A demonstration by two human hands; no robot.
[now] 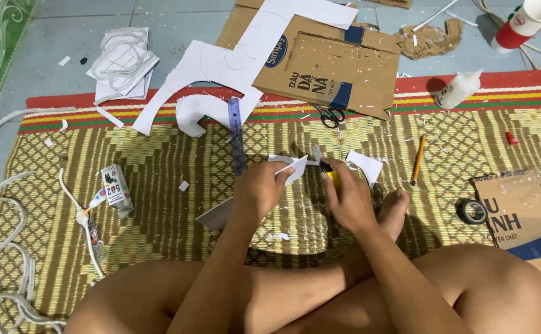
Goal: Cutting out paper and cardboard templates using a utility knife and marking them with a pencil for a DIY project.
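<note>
I sit cross-legged on a woven mat (159, 204). My left hand (259, 188) pinches a small white foam-board piece (295, 168) in front of me. My right hand (348, 199) is closed on a yellow utility knife (331, 175), its tip up at the white piece. A larger white board piece (218, 215) pokes out under my left wrist. A blue transparent ruler (238, 139) lies just beyond my left hand. Another white scrap (366, 166) lies right of the knife.
Flattened cardboard (332, 68) and cut white sheets (208, 68) lie at the mat's far edge, black scissors (331, 115) beside them. A pencil (418, 161), tape roll (471, 211), glue bottle (459, 89) and paper cup (527, 23) are right. A glue tube (116, 188) and white cord (10, 247) are left.
</note>
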